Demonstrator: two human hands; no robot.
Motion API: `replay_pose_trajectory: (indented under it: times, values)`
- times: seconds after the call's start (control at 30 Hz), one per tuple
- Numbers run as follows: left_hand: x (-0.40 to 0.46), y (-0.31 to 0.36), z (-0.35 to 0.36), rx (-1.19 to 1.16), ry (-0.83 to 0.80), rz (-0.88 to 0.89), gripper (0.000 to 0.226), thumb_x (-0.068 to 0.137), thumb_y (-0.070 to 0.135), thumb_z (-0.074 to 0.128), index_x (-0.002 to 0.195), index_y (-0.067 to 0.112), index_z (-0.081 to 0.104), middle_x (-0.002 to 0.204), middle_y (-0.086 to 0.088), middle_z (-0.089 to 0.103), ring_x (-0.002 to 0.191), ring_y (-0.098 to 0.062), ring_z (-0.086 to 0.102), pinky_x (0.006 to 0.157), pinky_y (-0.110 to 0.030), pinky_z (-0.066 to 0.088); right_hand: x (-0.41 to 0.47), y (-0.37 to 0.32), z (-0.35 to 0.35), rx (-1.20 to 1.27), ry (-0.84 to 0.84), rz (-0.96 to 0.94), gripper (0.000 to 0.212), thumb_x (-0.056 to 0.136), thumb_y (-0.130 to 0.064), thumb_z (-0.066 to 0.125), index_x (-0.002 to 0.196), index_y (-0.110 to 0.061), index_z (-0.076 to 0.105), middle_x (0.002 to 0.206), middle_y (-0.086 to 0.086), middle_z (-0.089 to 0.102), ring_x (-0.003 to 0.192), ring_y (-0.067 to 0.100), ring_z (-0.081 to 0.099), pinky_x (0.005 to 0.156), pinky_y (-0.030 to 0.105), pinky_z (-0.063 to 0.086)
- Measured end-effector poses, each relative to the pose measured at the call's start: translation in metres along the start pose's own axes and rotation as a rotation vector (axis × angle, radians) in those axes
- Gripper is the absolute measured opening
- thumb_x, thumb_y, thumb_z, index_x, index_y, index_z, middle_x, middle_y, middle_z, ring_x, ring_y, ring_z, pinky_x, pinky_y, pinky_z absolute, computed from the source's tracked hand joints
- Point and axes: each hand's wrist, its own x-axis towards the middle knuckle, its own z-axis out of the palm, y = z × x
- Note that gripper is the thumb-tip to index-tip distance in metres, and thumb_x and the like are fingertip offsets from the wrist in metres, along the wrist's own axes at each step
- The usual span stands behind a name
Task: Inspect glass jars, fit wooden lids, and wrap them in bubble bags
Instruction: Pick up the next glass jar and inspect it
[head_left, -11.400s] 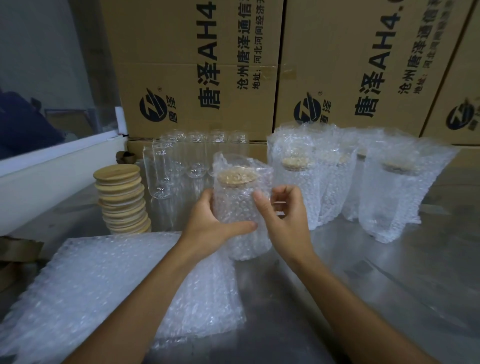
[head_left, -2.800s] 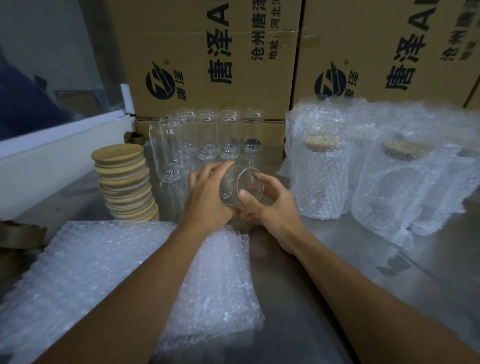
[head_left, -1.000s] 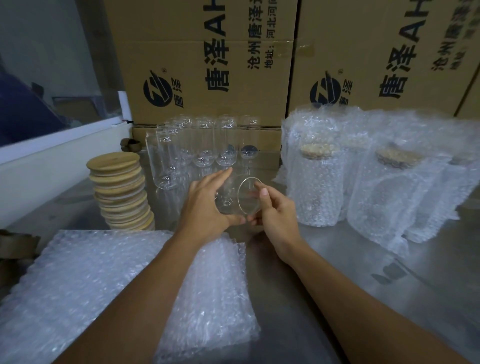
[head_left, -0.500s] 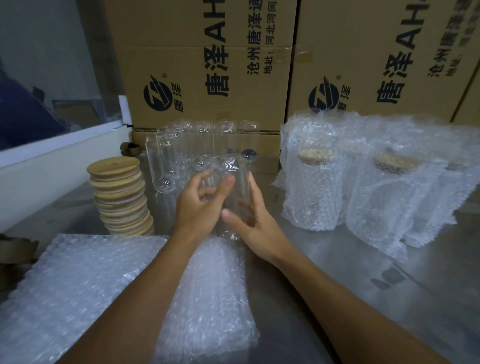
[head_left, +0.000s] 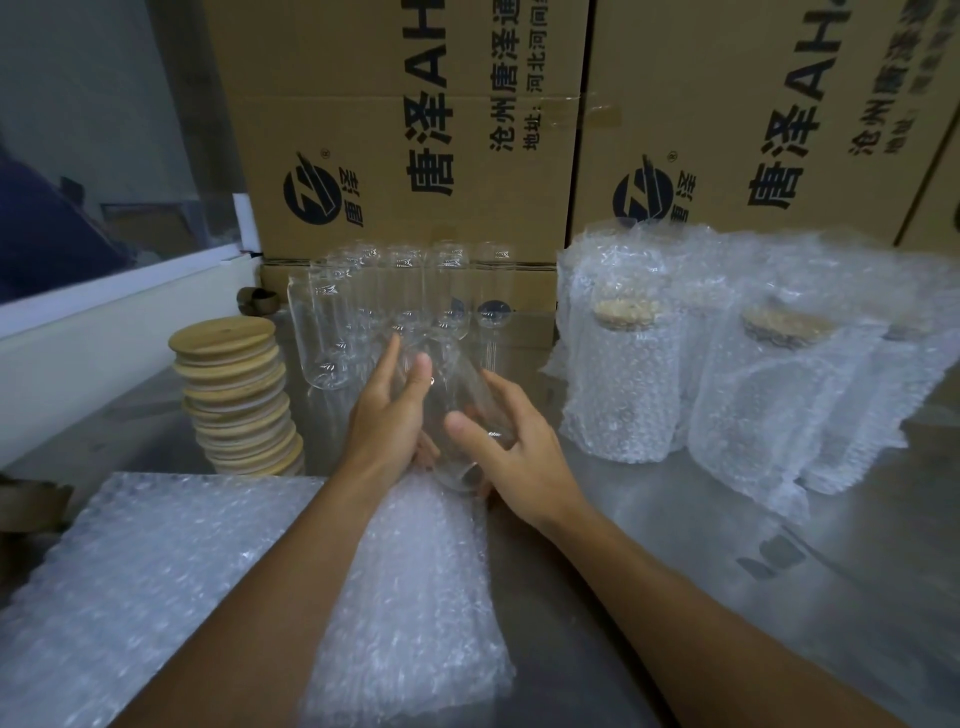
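Jar (head_left: 457, 415) is between our two hands now, near the middle of the table (head_left: 649, 545), just past the far edge of the bubble bags (head_left: 208, 597). A second ago we held it tipped with its mouth toward us; half a second ago it went nearly upright, and now it leans a little with its base low by the bags, so we judge the looking-over is about done and a lid comes next. Our left hand (head_left: 387, 415) lies against its left side with straight fingers, and our right hand (head_left: 511, 441) curls round the lower right with the thumb across the front. Behind, cartons (head_left: 415, 130) stand along the far edge, with a white ledge (head_left: 104, 332) at the left. Wrapped jars (head_left: 701, 364) fill the far right corner, bare jars (head_left: 395, 296) wait at the far middle, and the lid stack (head_left: 234, 400) rises on the left, untouched. The table is dull metal and the light dim.
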Motion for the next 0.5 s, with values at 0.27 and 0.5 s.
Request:
replay_pose_trajectory:
  times: [0.27,0.5]
  values:
    - [-0.008,0.014,-0.003,-0.172,-0.122,-0.111,0.12,0.049,0.072,0.085,0.152,0.045,0.03,0.112,-0.004,0.074,0.06,-0.025,0.07,0.058,-0.035,0.059,0.003,-0.021,-0.005,0.224,0.098,0.108,0.096,0.065,-0.1,0.044,0.107,-0.018,0.071,0.071,0.004,0.073,0.046,0.027,0.066,0.044,0.028,0.049]
    - [-0.012,0.026,-0.007,-0.429,-0.197,-0.163,0.128,0.044,0.084,0.073,0.148,0.016,0.042,0.111,-0.026,0.07,0.079,-0.03,0.073,0.066,-0.034,0.059,0.02,-0.056,-0.017,0.277,0.152,-0.065,0.053,0.101,-0.054,0.047,0.098,-0.006,0.07,0.077,0.009,0.073,0.04,0.018,0.06,0.041,0.022,0.046]
